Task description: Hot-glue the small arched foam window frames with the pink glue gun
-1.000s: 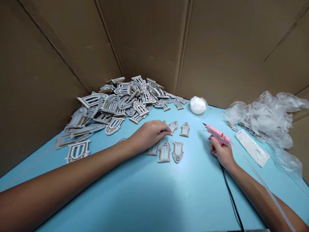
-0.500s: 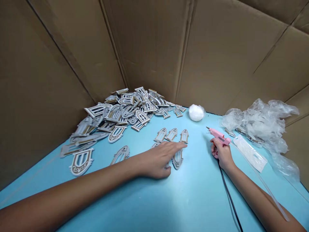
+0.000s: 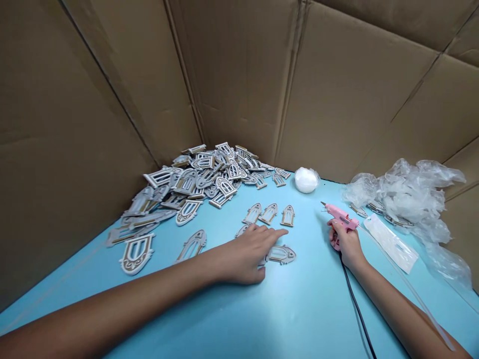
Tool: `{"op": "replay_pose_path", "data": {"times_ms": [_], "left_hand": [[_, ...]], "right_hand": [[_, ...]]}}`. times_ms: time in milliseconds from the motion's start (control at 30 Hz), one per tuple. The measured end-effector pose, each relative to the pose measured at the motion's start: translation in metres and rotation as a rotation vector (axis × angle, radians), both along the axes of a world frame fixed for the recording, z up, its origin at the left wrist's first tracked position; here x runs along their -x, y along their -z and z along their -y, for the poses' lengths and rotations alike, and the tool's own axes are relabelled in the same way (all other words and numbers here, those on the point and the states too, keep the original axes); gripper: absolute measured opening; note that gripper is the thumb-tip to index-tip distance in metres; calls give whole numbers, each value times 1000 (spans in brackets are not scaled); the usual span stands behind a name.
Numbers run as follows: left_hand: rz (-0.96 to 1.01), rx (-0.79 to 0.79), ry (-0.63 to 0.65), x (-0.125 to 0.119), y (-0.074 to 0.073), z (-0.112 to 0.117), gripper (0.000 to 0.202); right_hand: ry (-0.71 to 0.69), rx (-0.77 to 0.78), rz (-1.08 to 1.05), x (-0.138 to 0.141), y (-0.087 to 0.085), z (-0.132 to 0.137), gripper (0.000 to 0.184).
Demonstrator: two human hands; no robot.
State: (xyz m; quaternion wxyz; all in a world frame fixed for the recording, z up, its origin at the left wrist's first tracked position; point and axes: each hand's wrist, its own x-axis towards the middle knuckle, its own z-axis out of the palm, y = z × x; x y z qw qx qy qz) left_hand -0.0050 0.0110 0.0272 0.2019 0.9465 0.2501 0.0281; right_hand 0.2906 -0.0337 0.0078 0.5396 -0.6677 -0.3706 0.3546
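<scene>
My left hand (image 3: 245, 254) is low over the table, its index finger stretched out and thumb apart. Partly beneath it, a small arched window-frame piece (image 3: 283, 254) lies with its pointed end to the right; whether the fingers touch it is hidden. Another arched piece (image 3: 242, 229) peeks out behind the knuckles. Beyond the fingers, three more arched pieces (image 3: 288, 216) stand in a row with their points away from me. On the right, my right hand (image 3: 346, 244) is wrapped around a pink hot glue gun (image 3: 341, 216), its nozzle aimed left and a long clear glue stick (image 3: 406, 284) trailing from its back.
A large heap of window-frame pieces (image 3: 187, 182) fills the back left, with loose ones (image 3: 137, 253) nearer. A round white bundle (image 3: 306, 180) sits at the back. Crumpled clear plastic (image 3: 407, 192) and a white packet (image 3: 391, 243) lie right. Cardboard walls (image 3: 239, 75) enclose the blue table (image 3: 299, 314).
The arched piece by my left hand has turned from pointing toward me to pointing right. The view has shifted slightly; my right hand keeps its hold on the glue gun.
</scene>
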Motion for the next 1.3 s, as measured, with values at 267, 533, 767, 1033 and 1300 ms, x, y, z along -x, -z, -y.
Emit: {"op": "replay_pose_path", "data": {"times_ms": [267, 533, 767, 1033, 1300], "left_hand": [[178, -32, -50, -10, 14, 1, 21], [139, -192, 11, -10, 29, 16, 48], [16, -205, -72, -25, 33, -10, 88], [244, -155, 112, -18, 28, 7, 45], [209, -19, 124, -7, 24, -5, 55]], "right_hand": [[-8, 17, -4, -3, 5, 0, 51], [1, -9, 7, -3, 3, 1, 51], [13, -37, 15, -4, 5, 1, 48], [4, -39, 29, 1, 3, 2, 51], [-6, -33, 53, -2, 5, 3, 54]]}}
